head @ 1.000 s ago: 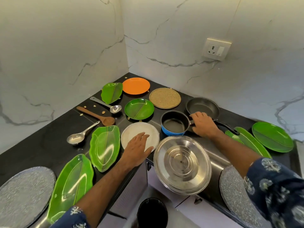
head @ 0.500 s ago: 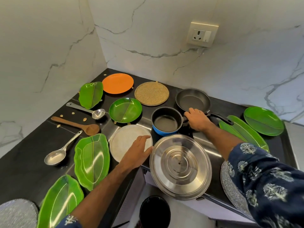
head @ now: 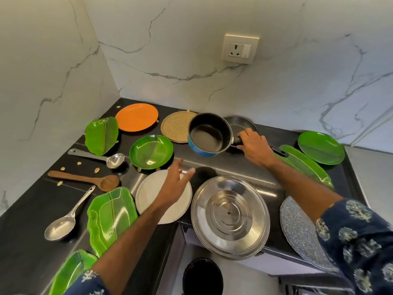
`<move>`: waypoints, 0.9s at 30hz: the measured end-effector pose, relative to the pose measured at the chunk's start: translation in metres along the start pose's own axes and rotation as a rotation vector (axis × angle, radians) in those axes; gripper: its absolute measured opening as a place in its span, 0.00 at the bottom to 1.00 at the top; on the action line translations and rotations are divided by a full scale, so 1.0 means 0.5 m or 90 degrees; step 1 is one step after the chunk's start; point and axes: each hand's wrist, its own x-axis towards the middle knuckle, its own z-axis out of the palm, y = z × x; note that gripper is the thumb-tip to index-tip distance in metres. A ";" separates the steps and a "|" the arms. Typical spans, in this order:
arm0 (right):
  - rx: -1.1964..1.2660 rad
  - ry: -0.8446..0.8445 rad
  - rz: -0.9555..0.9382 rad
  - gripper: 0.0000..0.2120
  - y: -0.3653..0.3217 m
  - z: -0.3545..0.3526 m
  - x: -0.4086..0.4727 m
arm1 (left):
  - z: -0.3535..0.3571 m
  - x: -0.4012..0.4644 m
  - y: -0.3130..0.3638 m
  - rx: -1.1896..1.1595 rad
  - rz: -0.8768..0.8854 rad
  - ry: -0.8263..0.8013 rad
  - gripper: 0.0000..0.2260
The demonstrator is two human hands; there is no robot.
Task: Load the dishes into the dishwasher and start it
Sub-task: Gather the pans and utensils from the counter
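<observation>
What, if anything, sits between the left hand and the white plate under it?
Nothing visible. The left hand hovers open directly above the white plate, with no object between them. The right hand holds the saucepan by its handle, lifted and tilted, farther back and clear of the plate.

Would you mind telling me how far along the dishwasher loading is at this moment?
Nothing looks loaded yet; no dishwasher is in view. In hand: the right hand grips the saucepan by its handle, lifted and tilted, while the left hand hovers open above the white plate. Left: the plates, spoons, lid and pan on the counter.
</observation>
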 end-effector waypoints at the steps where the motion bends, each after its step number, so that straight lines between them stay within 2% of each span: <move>1: -0.001 0.020 -0.001 0.14 -0.003 -0.017 -0.022 | 0.002 0.008 0.024 -0.080 -0.009 0.002 0.32; 4: -0.045 0.068 -0.002 0.15 -0.005 -0.064 -0.111 | 0.015 0.026 0.099 -0.306 -0.035 0.007 0.40; 7: -0.076 0.089 0.016 0.15 0.007 -0.102 -0.224 | 0.045 0.035 0.150 -0.375 0.013 -0.041 0.44; 9: -0.076 0.075 0.050 0.16 0.021 -0.122 -0.309 | 0.086 0.032 0.178 -0.356 0.055 -0.114 0.39; 13: -0.061 0.020 0.161 0.16 0.046 -0.149 -0.477 | 0.211 -0.005 0.225 -0.247 0.116 -0.231 0.16; 15: -0.050 0.006 0.223 0.15 0.057 -0.161 -0.567 | 0.282 -0.040 0.242 -0.224 0.128 -0.264 0.11; 21: 0.049 -0.015 0.350 0.14 0.097 -0.174 -0.882 | 0.508 -0.174 0.269 -0.169 0.096 -0.420 0.12; 27: 0.097 -0.013 0.453 0.15 0.192 -0.126 -1.244 | 0.793 -0.403 0.265 -0.074 0.099 -0.563 0.10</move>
